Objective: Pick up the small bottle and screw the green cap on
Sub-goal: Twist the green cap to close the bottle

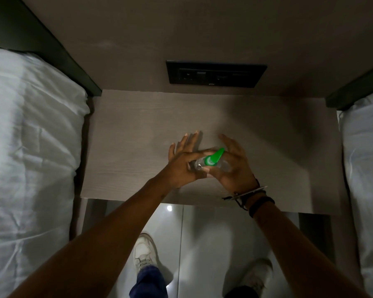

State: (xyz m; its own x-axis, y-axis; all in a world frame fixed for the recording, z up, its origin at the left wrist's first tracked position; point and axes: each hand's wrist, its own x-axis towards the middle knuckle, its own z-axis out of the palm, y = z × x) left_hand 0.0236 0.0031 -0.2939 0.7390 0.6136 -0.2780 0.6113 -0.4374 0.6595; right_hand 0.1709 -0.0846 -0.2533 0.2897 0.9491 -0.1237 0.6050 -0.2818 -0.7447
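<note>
Both my hands meet above the wooden bedside table (125, 134), with the small clear bottle (198, 165) between them. My left hand (181, 166) pinches the bottle with thumb and forefinger, its other fingers spread forward. The green cap (213, 159), with a pointed tip, sits against the bottle's end. My right hand (233, 168) grips the cap, thumb under it and fingers curved above. More clear plastic shows in the right palm. I cannot tell whether the cap is threaded on.
White beds flank the table on the left (30, 147) and right (364, 168). A black socket panel (215, 74) is set in the wall behind. Below the table's front edge are the glossy floor and my white shoes (143, 252).
</note>
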